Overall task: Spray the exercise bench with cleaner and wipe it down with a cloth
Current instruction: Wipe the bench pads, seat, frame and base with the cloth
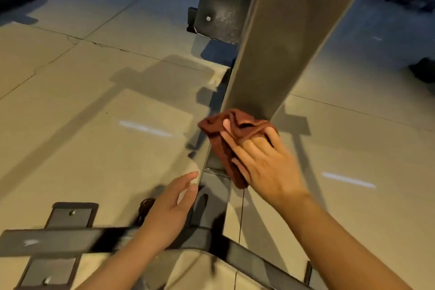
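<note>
Two bare hands are in shot, both down by the lower end of the long grey padded exercise bench (292,30), which slopes up and away from the camera over a tan concrete floor (70,101). Right hand (266,162) has a crumpled rust-red cloth (233,129) bunched under its fingers, which curl over the cloth and press it against the bottom edge of the pad, right where the pad meets the dark metal frame (211,198); part of the cloth hangs down past the thumb side. Left hand (169,207) is holding nothing, fingers straight and loose, fingertips just beside the edge of the frame upright; can't tell if they actually touch it. Lower left there's a flat black metal foot bracket with bolts (70,216) sitting on the floor.
</note>
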Available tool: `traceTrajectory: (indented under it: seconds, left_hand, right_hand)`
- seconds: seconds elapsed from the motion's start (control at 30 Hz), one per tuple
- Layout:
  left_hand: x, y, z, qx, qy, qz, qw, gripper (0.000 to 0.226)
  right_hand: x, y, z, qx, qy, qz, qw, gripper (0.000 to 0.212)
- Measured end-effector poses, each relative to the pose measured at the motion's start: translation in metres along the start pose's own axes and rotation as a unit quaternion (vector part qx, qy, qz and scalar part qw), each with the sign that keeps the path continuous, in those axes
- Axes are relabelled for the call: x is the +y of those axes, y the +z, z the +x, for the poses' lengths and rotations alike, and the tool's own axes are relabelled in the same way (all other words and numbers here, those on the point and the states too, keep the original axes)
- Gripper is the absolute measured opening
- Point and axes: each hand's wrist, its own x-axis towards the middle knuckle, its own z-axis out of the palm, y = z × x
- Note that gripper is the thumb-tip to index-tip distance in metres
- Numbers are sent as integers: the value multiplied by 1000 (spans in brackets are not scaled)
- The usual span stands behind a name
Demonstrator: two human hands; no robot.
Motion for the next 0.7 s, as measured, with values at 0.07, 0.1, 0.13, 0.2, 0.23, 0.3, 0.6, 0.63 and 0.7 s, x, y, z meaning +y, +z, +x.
traceTrajectory:
  seconds: [0.07,0.1,0.13,0.2,0.23,0.3,0.6,0.63,0.7]
  left_hand:
    - [-2,3,-7,-6,2,13,1000,26]
    - [-5,5,-11,-14,6,21,1000,27]
    - [-6,5,-15,-24,14,32,999,30]
    - [-11,5,-22,-39,26,47,998,37]
    - [-15,5,-24,-40,29,50,998,38]
    - [-25,2,-28,-39,46,88,994,42]
    - [-57,-7,-38,-108,127,471,866,61]
    - [-57,-7,-38,-127,121,476,862,60]
    - [-56,-7,-38,-146,103,482,858,59]
  right_hand:
    - [14,-24,16,49,37,-26,998,67]
    - [18,-30,20,53,55,-38,996,74]
    - [19,-31,25,57,76,-44,994,78]
    - [14,-23,29,71,106,-48,991,75]
    - [9,-13,27,84,112,-50,989,72]
    - [-2,9,15,85,96,-50,990,77]
    - [-55,56,-42,-252,-77,-34,964,87]
    - [-58,57,-41,-296,-103,-50,948,80]
    - [-59,52,-34,-343,-134,-71,927,74]
